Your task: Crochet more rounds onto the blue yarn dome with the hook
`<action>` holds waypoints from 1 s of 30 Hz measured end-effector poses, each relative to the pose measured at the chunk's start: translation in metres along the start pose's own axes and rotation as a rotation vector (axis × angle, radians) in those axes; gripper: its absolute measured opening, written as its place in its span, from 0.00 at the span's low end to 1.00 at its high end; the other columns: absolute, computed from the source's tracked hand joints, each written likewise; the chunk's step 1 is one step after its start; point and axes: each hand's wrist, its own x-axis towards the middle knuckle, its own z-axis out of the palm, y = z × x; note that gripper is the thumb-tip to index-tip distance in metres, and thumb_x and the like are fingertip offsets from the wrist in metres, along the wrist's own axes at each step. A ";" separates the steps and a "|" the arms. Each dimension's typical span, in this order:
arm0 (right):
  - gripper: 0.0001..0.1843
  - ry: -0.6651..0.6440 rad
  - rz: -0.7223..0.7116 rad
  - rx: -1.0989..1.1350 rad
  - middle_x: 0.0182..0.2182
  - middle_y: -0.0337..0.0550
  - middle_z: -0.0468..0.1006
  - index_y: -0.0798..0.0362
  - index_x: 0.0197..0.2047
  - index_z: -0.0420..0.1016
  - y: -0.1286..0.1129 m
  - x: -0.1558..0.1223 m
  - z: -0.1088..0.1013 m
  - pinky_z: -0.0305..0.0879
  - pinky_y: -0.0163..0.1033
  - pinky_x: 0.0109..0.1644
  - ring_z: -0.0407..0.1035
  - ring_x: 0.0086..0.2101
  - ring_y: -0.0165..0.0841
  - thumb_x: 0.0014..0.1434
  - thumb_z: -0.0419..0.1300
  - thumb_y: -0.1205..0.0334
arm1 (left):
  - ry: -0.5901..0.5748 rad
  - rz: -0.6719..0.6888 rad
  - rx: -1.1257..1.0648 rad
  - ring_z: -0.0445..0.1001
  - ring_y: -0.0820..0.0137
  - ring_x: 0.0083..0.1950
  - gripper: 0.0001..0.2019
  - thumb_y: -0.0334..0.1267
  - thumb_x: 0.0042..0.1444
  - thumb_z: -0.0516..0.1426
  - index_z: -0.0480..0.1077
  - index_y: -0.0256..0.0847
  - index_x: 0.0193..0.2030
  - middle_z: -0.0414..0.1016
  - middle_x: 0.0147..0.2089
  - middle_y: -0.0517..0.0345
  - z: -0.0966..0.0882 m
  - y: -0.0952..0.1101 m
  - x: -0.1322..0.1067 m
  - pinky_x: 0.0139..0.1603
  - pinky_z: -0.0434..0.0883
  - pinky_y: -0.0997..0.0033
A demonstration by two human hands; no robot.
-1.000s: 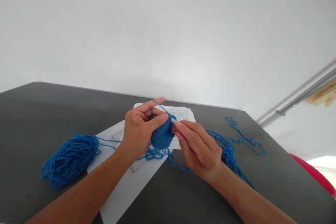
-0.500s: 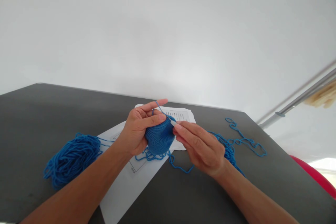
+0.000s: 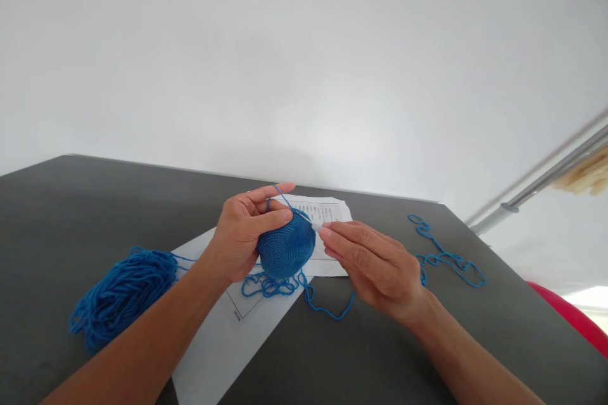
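A round blue crochet piece point(image 3: 286, 247) with a spiral of stitches is pinched at its upper left by my left hand point(image 3: 244, 228). Its index finger points out to the right, with a strand of blue yarn point(image 3: 282, 195) running over it down to the piece's top edge. My right hand point(image 3: 375, 266) is closed around the pale handle of a crochet hook point(image 3: 315, 226), whose thin shaft meets the upper right edge of the piece. Whether the hook's tip sits inside a stitch is too small to tell. Loose yarn loops point(image 3: 270, 286) lie just below the piece.
A blue yarn skein point(image 3: 126, 294) rests on the dark table point(image 3: 294, 367) at left. Printed paper sheets point(image 3: 228, 342) lie under the hands. More loose yarn point(image 3: 446, 258) trails at right, near a metal rail point(image 3: 546, 183) and a red curved object point(image 3: 570, 316). Behind stands a white wall point(image 3: 285, 63).
Both hands have drifted apart slightly, the left hand with the crochet piece going left and the right hand going right. The piece has turned a little, and the hook shows more of its shaft.
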 end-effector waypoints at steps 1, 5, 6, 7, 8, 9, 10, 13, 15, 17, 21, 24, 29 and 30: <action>0.25 -0.009 -0.012 -0.020 0.48 0.54 0.84 0.57 0.64 0.72 0.000 0.000 -0.001 0.81 0.45 0.51 0.80 0.47 0.40 0.65 0.60 0.77 | 0.010 0.008 0.030 0.71 0.76 0.26 0.28 0.32 0.41 0.75 0.81 0.33 0.52 0.78 0.28 0.60 0.000 0.000 0.000 0.26 0.68 0.78; 0.25 -0.048 -0.038 -0.062 0.47 0.53 0.84 0.54 0.66 0.70 0.002 0.001 -0.007 0.83 0.46 0.48 0.81 0.46 0.40 0.66 0.59 0.75 | 0.050 0.054 0.148 0.70 0.75 0.26 0.27 0.34 0.41 0.75 0.82 0.33 0.51 0.78 0.27 0.59 -0.001 0.000 0.000 0.25 0.66 0.78; 0.25 -0.058 -0.045 -0.065 0.47 0.53 0.84 0.54 0.65 0.70 0.002 0.001 -0.008 0.83 0.46 0.48 0.81 0.46 0.40 0.67 0.59 0.75 | 0.053 0.062 0.175 0.70 0.74 0.26 0.27 0.35 0.42 0.75 0.82 0.33 0.51 0.78 0.27 0.59 -0.001 0.000 0.000 0.25 0.65 0.77; 0.24 -0.068 -0.054 -0.070 0.46 0.53 0.85 0.55 0.65 0.70 0.002 0.002 -0.010 0.83 0.46 0.47 0.81 0.45 0.40 0.67 0.59 0.75 | 0.053 0.069 0.198 0.70 0.74 0.26 0.26 0.35 0.42 0.74 0.82 0.33 0.51 0.78 0.28 0.59 -0.001 0.000 -0.001 0.25 0.65 0.77; 0.24 -0.079 -0.062 -0.076 0.46 0.53 0.85 0.56 0.64 0.71 0.002 0.002 -0.011 0.83 0.45 0.46 0.81 0.45 0.40 0.66 0.59 0.75 | 0.049 0.076 0.218 0.70 0.74 0.26 0.26 0.35 0.43 0.74 0.82 0.34 0.51 0.78 0.28 0.59 -0.001 0.000 -0.001 0.26 0.66 0.76; 0.24 -0.091 -0.066 -0.081 0.46 0.54 0.85 0.56 0.64 0.71 0.002 0.002 -0.012 0.83 0.45 0.46 0.81 0.45 0.40 0.66 0.58 0.75 | 0.043 0.081 0.237 0.71 0.73 0.27 0.25 0.35 0.43 0.73 0.82 0.34 0.51 0.78 0.28 0.59 -0.001 0.000 -0.001 0.26 0.66 0.76; 0.24 -0.100 -0.066 -0.083 0.46 0.53 0.85 0.56 0.64 0.71 0.002 0.002 -0.014 0.83 0.44 0.45 0.81 0.45 0.40 0.66 0.58 0.76 | 0.036 0.086 0.255 0.71 0.73 0.27 0.25 0.35 0.44 0.73 0.82 0.34 0.51 0.78 0.28 0.59 -0.001 0.000 -0.001 0.27 0.66 0.75; 0.25 -0.102 -0.041 -0.048 0.46 0.50 0.85 0.52 0.65 0.72 0.001 0.004 -0.017 0.83 0.42 0.45 0.82 0.44 0.39 0.66 0.58 0.75 | 0.017 0.108 0.315 0.71 0.72 0.28 0.24 0.34 0.45 0.72 0.83 0.35 0.51 0.78 0.28 0.59 -0.002 0.000 -0.001 0.29 0.67 0.74; 0.24 -0.067 -0.013 0.005 0.44 0.48 0.86 0.50 0.63 0.74 0.001 0.005 -0.020 0.83 0.40 0.44 0.82 0.42 0.38 0.66 0.60 0.73 | 0.003 0.123 0.352 0.71 0.71 0.28 0.23 0.34 0.46 0.72 0.83 0.36 0.51 0.78 0.27 0.59 -0.003 0.000 0.000 0.29 0.66 0.74; 0.21 -0.020 0.054 0.099 0.43 0.48 0.86 0.49 0.60 0.78 0.001 0.007 -0.021 0.83 0.40 0.42 0.82 0.40 0.37 0.65 0.62 0.72 | -0.016 0.130 0.379 0.71 0.72 0.28 0.22 0.35 0.46 0.71 0.83 0.37 0.51 0.78 0.28 0.59 -0.004 -0.001 0.000 0.28 0.65 0.74; 0.12 0.097 0.421 0.526 0.34 0.46 0.87 0.51 0.49 0.85 0.001 0.006 -0.016 0.84 0.40 0.36 0.82 0.32 0.36 0.64 0.66 0.69 | -0.040 0.155 0.416 0.71 0.72 0.29 0.19 0.35 0.48 0.71 0.84 0.38 0.49 0.80 0.29 0.58 -0.006 -0.002 0.000 0.29 0.65 0.74; 0.08 0.267 0.829 0.967 0.28 0.46 0.86 0.54 0.43 0.86 0.001 0.004 -0.003 0.84 0.39 0.30 0.81 0.26 0.34 0.63 0.68 0.60 | -0.027 0.191 0.429 0.71 0.73 0.28 0.19 0.35 0.49 0.70 0.84 0.38 0.50 0.80 0.29 0.59 -0.004 -0.003 -0.002 0.29 0.65 0.75; 0.11 0.447 1.135 1.364 0.27 0.47 0.86 0.57 0.38 0.85 -0.007 0.008 0.022 0.81 0.31 0.29 0.80 0.23 0.30 0.57 0.72 0.57 | 0.082 0.270 0.497 0.75 0.70 0.30 0.20 0.33 0.49 0.69 0.83 0.38 0.51 0.82 0.30 0.59 0.010 -0.007 -0.007 0.32 0.70 0.73; 0.11 0.469 1.137 1.387 0.28 0.47 0.86 0.57 0.38 0.85 -0.009 0.009 0.025 0.82 0.31 0.31 0.80 0.25 0.30 0.58 0.72 0.57 | 0.100 0.284 0.511 0.76 0.69 0.31 0.20 0.33 0.49 0.69 0.83 0.38 0.51 0.82 0.30 0.59 0.013 -0.008 -0.008 0.35 0.72 0.72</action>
